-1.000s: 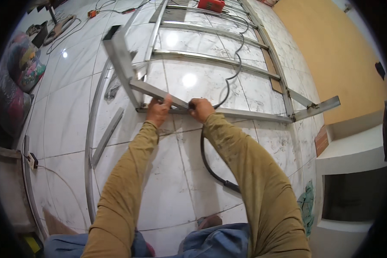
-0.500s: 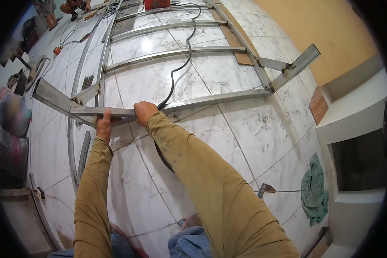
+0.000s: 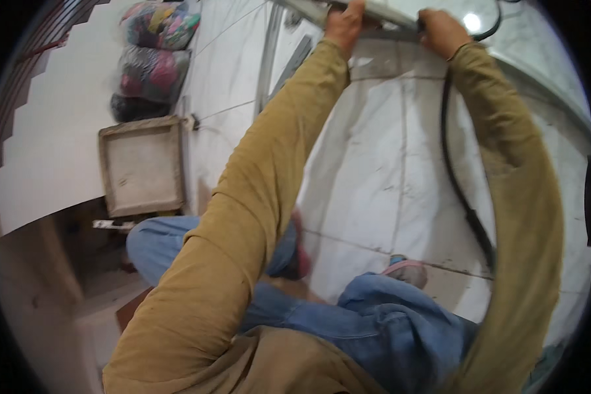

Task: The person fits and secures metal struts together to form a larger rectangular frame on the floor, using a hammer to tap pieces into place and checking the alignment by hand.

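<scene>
At the top edge my left hand (image 3: 345, 27) is closed around a grey metal bar (image 3: 389, 13), its thumb up along the side. My right hand (image 3: 442, 31) is closed at the other end of that bar, with a small dark piece showing by its fingers. The bar lies against the metal frame (image 3: 535, 75), which is mostly cut off by the picture's edge. A black cable (image 3: 448, 144) runs down from beside my right hand, along the inside of my right forearm, and thickens lower down.
White tiles (image 3: 354, 171) lie below my arms. Loose metal lengths (image 3: 292, 65) rest left of my left hand. Stuffed plastic bags (image 3: 152, 73) and a square framed panel (image 3: 141, 167) stand at the left, near a white stepped wall (image 3: 52, 98). My bent knees are close below.
The view has swung down and left, so my hands and the bar now sit at the top edge. Most of the frame has left the picture. Both hands stay on the bar.
</scene>
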Motion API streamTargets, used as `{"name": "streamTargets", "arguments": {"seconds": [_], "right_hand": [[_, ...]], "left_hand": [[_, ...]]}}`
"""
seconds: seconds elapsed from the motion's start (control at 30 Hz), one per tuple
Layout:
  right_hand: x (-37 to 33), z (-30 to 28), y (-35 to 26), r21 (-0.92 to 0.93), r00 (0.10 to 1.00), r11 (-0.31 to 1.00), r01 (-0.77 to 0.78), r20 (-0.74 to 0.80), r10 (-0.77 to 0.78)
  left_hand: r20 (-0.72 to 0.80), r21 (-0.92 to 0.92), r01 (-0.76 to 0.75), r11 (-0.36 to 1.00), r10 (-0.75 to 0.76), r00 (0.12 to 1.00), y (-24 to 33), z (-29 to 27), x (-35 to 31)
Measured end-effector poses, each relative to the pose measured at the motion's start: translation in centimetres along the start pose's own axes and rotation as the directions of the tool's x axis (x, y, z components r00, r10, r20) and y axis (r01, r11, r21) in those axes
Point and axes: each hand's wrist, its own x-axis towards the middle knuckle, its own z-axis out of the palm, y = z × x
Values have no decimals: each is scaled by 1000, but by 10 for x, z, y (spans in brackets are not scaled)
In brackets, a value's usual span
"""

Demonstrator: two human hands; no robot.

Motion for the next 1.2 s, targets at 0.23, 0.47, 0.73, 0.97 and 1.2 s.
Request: {"name": "streamTargets", "arguments": {"seconds": [0.23,0.47,0.73,0.97,1.2], "right_hand": [[1,-2,-51,74,998,995,-60,21,58],[0,-7,-43,45,999,999,12,30,-13],[-2,-3,-41,89,996,994,64,-69,-58],[-2,-8,-42,92,998,996,-5,-62,11],[2,-7,-43,83,1000,997,-12,-10,13]], "left_hand": [[-75,-636,139,759,-240,968,6,-24,-37],[-36,-686,56,726,-110,993,-1,-19,-35],[-46,-687,54,725,-118,992,2,-25,-38],[-22,-707,48,706,-91,996,6,-23,-35],[-47,-695,72,716,-145,988,7,-30,-39]]}}
